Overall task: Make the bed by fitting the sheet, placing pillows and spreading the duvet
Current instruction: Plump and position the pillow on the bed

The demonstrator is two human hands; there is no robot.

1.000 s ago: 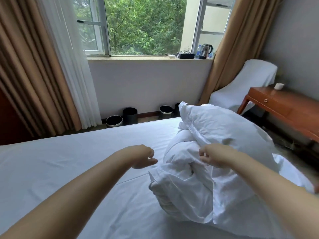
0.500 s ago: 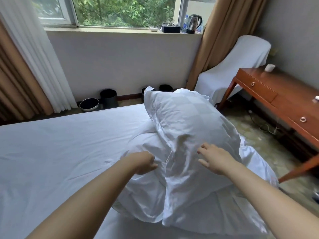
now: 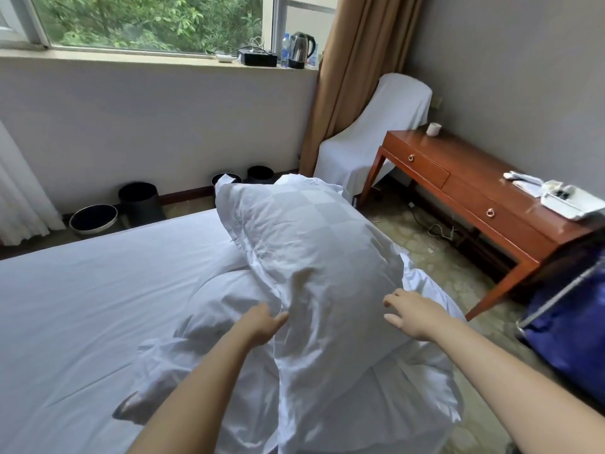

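Note:
A white sheet (image 3: pixel 82 306) covers the mattress, smooth on the left. A white pillow (image 3: pixel 311 257) with a checked weave lies tilted on a second white pillow (image 3: pixel 203 348) near the bed's right edge. My left hand (image 3: pixel 262 326) rests against the top pillow's left side, fingers extended and touching the fabric. My right hand (image 3: pixel 412 314) sits at the pillow's right side, fingers spread, touching or just above the cloth. Neither hand clearly grips anything. More white bedding (image 3: pixel 422 371) is bunched under the pillows at the right edge.
A wooden desk (image 3: pixel 474 181) with drawers stands to the right, with a cup (image 3: pixel 433 128) and a white tray (image 3: pixel 569 201). A white-covered chair (image 3: pixel 376 139) is in the corner. Black bins (image 3: pixel 139 199) line the wall. A blue bag (image 3: pixel 569 329) sits at right.
The view has dropped and turned right. The top pillow has come down to lie over the other. Both hands have opened from loose fists and now lie at the pillow's sides.

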